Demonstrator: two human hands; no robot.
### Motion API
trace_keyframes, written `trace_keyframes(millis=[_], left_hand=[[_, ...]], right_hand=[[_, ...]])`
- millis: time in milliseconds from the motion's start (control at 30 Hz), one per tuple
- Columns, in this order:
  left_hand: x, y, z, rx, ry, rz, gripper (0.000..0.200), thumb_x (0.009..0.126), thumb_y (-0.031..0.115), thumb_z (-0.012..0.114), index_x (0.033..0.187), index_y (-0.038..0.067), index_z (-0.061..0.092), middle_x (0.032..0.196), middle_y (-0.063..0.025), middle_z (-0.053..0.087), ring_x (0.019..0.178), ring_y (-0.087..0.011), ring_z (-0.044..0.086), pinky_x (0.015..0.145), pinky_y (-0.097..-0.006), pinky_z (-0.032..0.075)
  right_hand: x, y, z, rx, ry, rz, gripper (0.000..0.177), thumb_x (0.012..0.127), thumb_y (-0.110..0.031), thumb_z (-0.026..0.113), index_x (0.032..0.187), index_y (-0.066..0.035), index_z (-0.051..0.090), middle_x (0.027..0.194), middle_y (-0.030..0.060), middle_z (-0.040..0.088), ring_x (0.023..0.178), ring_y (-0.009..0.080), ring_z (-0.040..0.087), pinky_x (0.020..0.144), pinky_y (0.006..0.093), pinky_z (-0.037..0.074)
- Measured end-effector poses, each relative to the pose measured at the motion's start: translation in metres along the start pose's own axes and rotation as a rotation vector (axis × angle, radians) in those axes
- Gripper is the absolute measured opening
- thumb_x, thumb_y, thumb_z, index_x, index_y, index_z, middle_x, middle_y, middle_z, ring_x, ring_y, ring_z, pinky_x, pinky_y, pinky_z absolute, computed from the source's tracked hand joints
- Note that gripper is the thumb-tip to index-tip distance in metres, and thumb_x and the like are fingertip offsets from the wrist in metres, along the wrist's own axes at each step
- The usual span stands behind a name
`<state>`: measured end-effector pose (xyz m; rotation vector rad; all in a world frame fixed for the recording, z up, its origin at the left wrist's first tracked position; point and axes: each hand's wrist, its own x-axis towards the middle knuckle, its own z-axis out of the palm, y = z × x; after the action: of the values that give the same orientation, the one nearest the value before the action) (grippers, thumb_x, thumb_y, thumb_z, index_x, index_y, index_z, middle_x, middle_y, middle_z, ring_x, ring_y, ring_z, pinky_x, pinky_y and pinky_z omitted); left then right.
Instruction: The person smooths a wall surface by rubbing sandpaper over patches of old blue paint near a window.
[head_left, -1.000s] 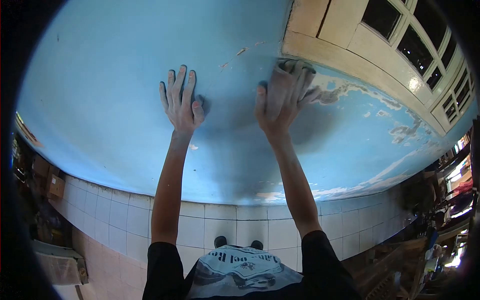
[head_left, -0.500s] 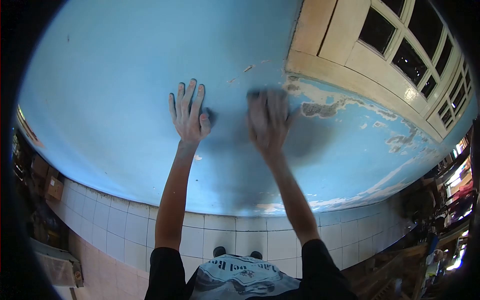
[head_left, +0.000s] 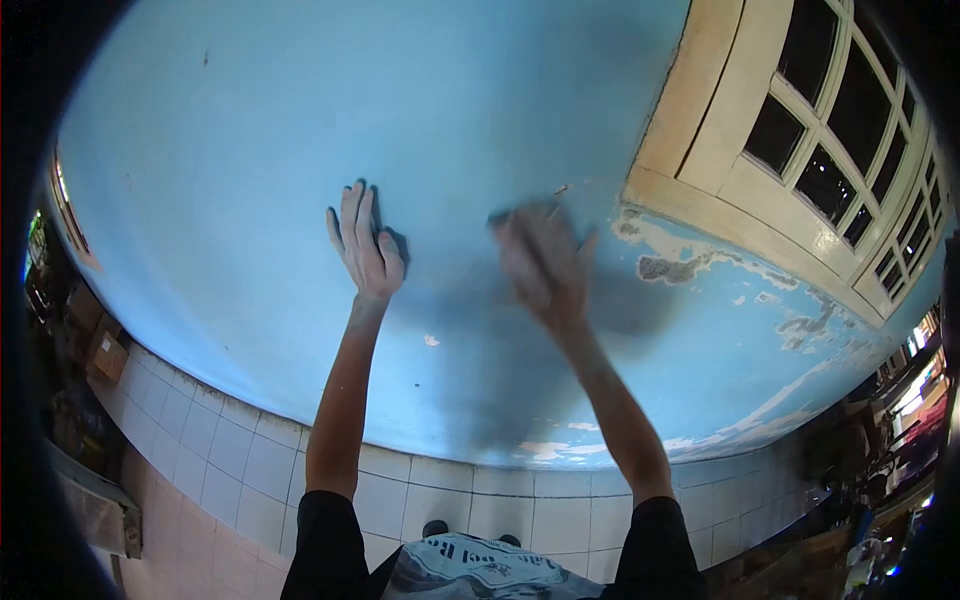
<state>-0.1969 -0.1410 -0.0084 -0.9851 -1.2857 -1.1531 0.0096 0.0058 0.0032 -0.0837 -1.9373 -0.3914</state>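
Note:
The light blue painted wall point(head_left: 270, 120) fills most of the view, and both of my hands are up against it. My left hand point(head_left: 368, 245) lies on the wall with its fingers stretched out and holds nothing. Right of it, my right hand point(head_left: 548, 262) is smeared by motion over the paint. A dark edge shows past its fingertips, as of a flat piece pressed under the fingers; its kind is too blurred to tell. Close to the right hand is a patch of peeled paint and bare grey plaster point(head_left: 668, 268).
A cream wooden window frame point(head_left: 700, 205) with dark panes juts in at the upper right. White tiles point(head_left: 380, 505) run along the wall's foot. A cardboard box point(head_left: 108, 355) stands at the left, and clutter fills the lower right.
The view has shifted, so wall and window sit lower and further right. My left hand still rests on the wall, fingers closer together. My right hand keeps moving over the wall, now tilted left.

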Motion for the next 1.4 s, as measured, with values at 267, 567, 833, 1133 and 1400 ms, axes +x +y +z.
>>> trace_keyframes(millis=[267,567,833,1133,1400], left_hand=[[-0.002,-0.003,0.002,0.022,-0.054,-0.006,0.051,0.097,0.030,0.022,0.130,-0.001,0.045,0.136,-0.0159,0.045,0.131,-0.0352,0.035,0.107,-0.0547,0.015],[-0.010,-0.004,0.000,0.020,-0.124,-0.033,0.059,0.098,0.037,0.012,0.132,0.001,0.046,0.137,-0.0149,0.044,0.133,-0.0345,0.033,0.108,-0.0536,0.013],[-0.010,-0.002,-0.004,-0.002,-0.081,-0.047,0.054,0.098,0.034,0.015,0.130,0.008,0.050,0.135,-0.0095,0.048,0.131,-0.0314,0.037,0.109,-0.0524,0.015],[-0.011,-0.005,-0.003,0.030,-0.132,-0.013,0.058,0.097,0.035,0.014,0.132,0.002,0.045,0.137,-0.0144,0.044,0.133,-0.0346,0.033,0.109,-0.0538,0.013],[-0.008,-0.003,-0.005,0.025,-0.144,-0.012,0.056,0.097,0.035,0.017,0.132,0.001,0.046,0.138,-0.0149,0.043,0.132,-0.0356,0.033,0.108,-0.0545,0.014]], right_hand=[[0.017,-0.037,0.030,-0.068,0.065,-0.056,0.048,0.084,-0.029,0.058,0.130,-0.019,0.050,0.139,-0.0008,0.044,0.128,0.0199,0.040,0.099,0.0559,0.028],[0.102,-0.022,-0.005,-0.076,0.143,-0.002,0.046,0.086,-0.028,0.057,0.131,-0.018,0.049,0.138,0.0034,0.045,0.129,0.0239,0.038,0.100,0.0594,0.026],[-0.062,-0.070,0.051,-0.209,-0.288,-0.117,0.039,0.087,-0.022,0.053,0.124,-0.009,0.054,0.134,0.0103,0.049,0.131,0.0298,0.036,0.105,0.0638,0.014],[0.114,-0.033,-0.004,-0.243,0.222,0.183,0.052,0.089,-0.027,0.051,0.135,-0.005,0.041,0.143,0.0155,0.036,0.135,0.0368,0.027,0.103,0.0655,0.014],[-0.052,-0.078,0.044,0.094,-0.240,0.052,0.043,0.086,-0.027,0.053,0.129,-0.020,0.052,0.135,0.0019,0.048,0.126,0.0280,0.044,0.101,0.0579,0.026]])
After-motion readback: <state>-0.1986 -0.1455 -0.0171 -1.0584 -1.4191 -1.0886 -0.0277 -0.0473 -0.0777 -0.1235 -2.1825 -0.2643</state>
